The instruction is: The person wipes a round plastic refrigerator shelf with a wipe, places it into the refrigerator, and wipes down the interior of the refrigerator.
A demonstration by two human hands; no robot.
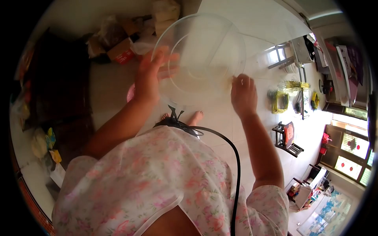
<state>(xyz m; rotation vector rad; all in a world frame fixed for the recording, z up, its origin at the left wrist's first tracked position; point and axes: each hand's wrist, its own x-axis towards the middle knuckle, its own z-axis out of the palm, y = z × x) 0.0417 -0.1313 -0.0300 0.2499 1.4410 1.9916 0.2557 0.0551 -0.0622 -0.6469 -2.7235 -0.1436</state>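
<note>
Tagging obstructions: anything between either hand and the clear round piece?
Nothing visible. Spread fingers of the left hand overlap the left side of the clear round piece; the right hand is curled at its right edge. The black cable runs below, nearer the body.

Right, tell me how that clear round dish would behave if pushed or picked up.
The clear round dish is probably stiff, as its rim holds an even circle in mid-air. Its smooth-looking surface may be slippery. Stood on edge, its round outline could let it roll. Glass or plastic, I can't tell.
</note>
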